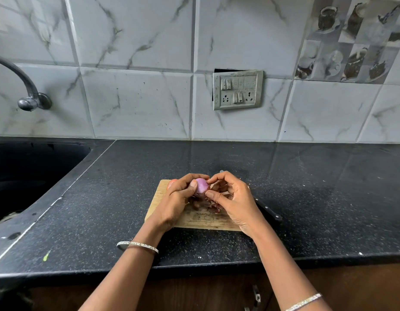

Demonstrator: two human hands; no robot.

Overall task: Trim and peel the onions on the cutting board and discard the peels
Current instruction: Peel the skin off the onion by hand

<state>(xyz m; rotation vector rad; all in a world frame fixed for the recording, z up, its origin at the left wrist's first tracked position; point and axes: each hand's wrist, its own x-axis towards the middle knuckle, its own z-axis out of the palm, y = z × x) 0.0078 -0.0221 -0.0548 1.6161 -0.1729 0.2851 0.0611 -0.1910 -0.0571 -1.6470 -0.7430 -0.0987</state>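
Over the far half of the cutting board (159, 199), the left hand (176, 202) cups the onion (201, 186) with curled fingers, and the right hand (236, 198), just to the onion's right, pinches its near flank, probably at loose skin, so any pull runs rightward.

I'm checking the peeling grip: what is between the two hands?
In the head view, a purple onion sits between the left hand and right hand, with fingertips of both on it, above the cutting board.
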